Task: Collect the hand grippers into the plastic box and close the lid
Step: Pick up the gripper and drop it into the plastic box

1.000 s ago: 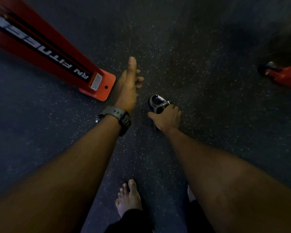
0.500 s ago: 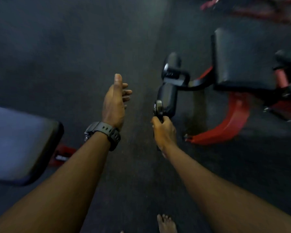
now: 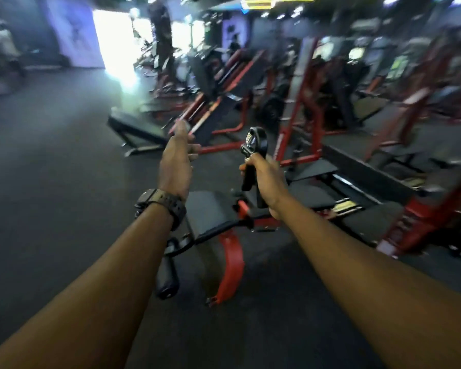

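Left hand: left hand [image 3: 176, 161] is reaching forward at mid-frame with its back to the camera, fingers loosely apart and holding nothing; a dark watch [image 3: 162, 203] is sitting on its wrist.
Gripper look: gripper [image 3: 253, 155] is showing black handles joined at the top by a rounded black head, with a bright coiled metal spring just under that head on its left side; motion blur is hiding finer detail.
Gripper place: it is being held in the air just right of the left hand, apart from it, above a padded bench [image 3: 210, 211] with red frame parts.
Gripper axis: its long axis is running nearly upright, head and spring pointing up and away, handles pointing down toward the camera; one handle is sticking out left of the fist.
Right hand: right hand [image 3: 266, 179] is clenching around the gripper's handles, thumb side up.
Floor: dark floor [image 3: 51, 169] is spreading out on the left.
Background: red and black machines [image 3: 298, 107] are standing blurred across the middle and right.
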Demonstrator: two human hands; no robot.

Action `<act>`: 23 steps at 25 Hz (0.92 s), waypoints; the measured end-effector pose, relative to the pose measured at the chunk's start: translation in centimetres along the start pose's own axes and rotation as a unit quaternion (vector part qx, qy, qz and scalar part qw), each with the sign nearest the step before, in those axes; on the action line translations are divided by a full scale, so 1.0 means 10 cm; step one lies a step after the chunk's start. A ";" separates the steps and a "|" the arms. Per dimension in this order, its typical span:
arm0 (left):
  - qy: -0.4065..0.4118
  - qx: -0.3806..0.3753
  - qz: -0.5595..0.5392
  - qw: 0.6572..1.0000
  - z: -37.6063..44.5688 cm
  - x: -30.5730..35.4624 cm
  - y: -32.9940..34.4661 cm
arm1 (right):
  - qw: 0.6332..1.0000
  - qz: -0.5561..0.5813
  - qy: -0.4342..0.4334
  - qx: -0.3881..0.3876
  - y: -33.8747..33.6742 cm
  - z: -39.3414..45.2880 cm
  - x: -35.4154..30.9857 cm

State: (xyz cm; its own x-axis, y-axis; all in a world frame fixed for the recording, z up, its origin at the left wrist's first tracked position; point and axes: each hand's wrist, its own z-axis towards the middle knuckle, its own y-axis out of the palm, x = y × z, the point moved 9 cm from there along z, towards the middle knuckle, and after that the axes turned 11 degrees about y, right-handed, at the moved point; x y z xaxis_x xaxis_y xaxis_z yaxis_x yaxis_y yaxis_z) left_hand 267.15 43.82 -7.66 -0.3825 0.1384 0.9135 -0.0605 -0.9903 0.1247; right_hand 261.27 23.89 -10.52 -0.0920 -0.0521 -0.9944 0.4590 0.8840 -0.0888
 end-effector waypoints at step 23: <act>0.003 -0.573 -0.388 0.721 -6.77 4.26 6.10 | 0.710 0.024 -0.077 0.700 -7.41 -7.70 -0.76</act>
State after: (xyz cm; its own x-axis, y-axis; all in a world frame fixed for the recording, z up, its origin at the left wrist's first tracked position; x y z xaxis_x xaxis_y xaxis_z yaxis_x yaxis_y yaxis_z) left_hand 184.79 -10.14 12.67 0.1733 0.6522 0.7380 -0.9804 0.0426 0.1926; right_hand 159.95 -5.46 8.00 0.0012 -0.1829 -0.9831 0.8965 -0.4355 0.0822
